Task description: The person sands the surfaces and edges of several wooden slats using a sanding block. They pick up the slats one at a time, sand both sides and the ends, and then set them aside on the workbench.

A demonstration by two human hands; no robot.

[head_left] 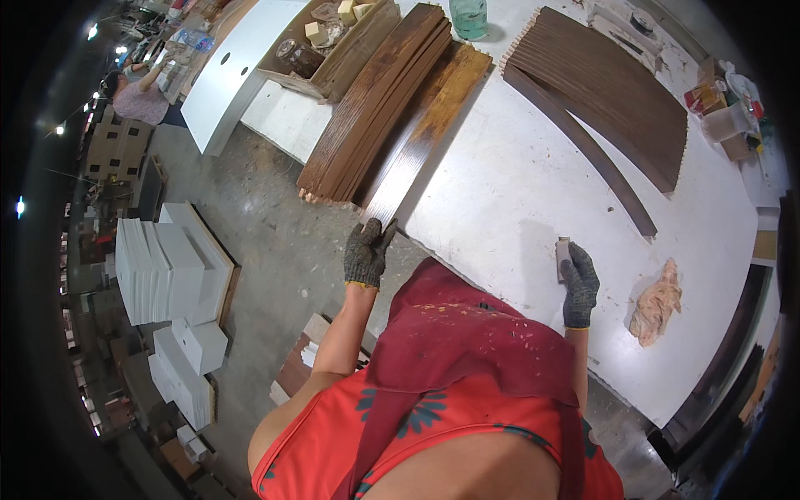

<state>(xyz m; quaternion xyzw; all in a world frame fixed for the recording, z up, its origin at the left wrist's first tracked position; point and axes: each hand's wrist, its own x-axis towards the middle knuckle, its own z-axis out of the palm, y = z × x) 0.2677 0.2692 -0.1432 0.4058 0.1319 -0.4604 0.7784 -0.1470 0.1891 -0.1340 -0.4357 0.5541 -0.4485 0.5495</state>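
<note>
My left hand [365, 257], in a dark knitted glove, is closed on the near end of a glossy brown wooden strip [421, 137]. The strip's far part looks lighter and yellowish. Along its left side lies a stack of dark brown wooden strips [371, 108]. Over the white table [500, 200], to the right, my gloved right hand [581, 287] grips a small flat block [563, 252], thumb against its side; its exact kind is unclear. A crumpled, stained rag [656, 304] lies beyond that hand, to the right.
A wide pile of dark strips [612, 92] fills the far right, one loose strip [583, 146] angled off it. A wooden box [333, 71] with a jar and blocks sits far left, near a green-tinted container [469, 18]. White panels [162, 271] are stacked on the floor; another person [142, 100] works beyond.
</note>
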